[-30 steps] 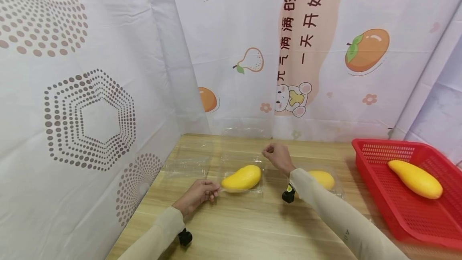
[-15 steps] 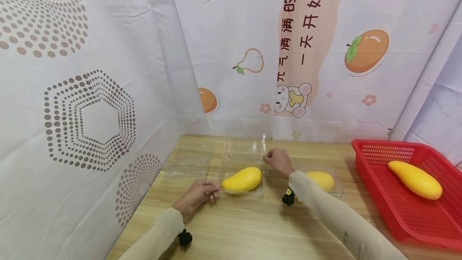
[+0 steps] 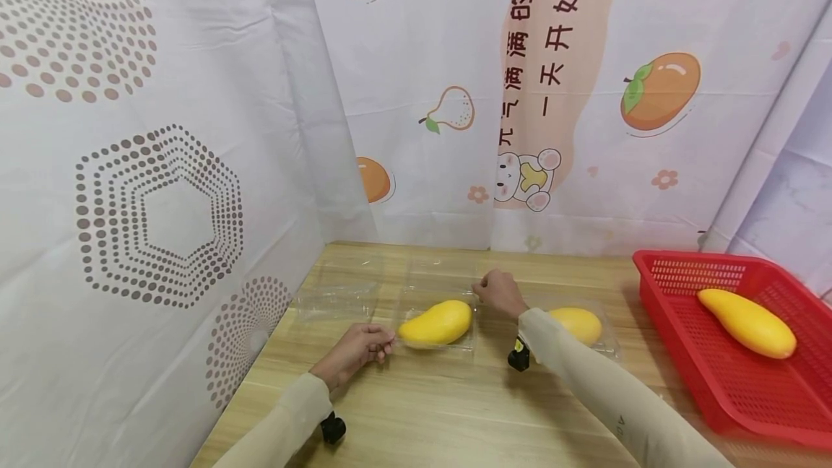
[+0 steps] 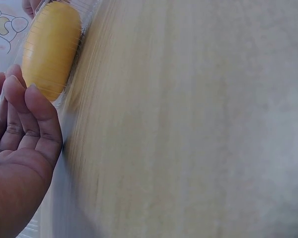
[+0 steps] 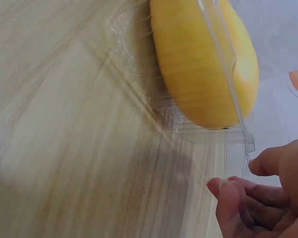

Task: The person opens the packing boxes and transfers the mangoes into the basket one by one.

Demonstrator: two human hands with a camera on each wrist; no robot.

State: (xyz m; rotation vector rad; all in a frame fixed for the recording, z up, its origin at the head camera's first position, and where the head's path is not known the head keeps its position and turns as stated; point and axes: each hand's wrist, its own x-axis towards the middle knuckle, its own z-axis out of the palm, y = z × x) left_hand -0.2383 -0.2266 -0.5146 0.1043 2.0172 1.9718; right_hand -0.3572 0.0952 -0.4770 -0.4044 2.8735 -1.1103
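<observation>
Already boxed, the yellow mango (image 3: 435, 323) sits in the clear plastic clamshell box (image 3: 438, 287); left hand (image 3: 354, 352) pinches its edge, right hand (image 3: 500, 293) grips the unsnapped lid.

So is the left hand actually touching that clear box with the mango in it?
Touching. In the head view the left hand has its fingertips at the near left corner of the clear box holding the mango; the left wrist view shows the fingers against the plastic.
</observation>
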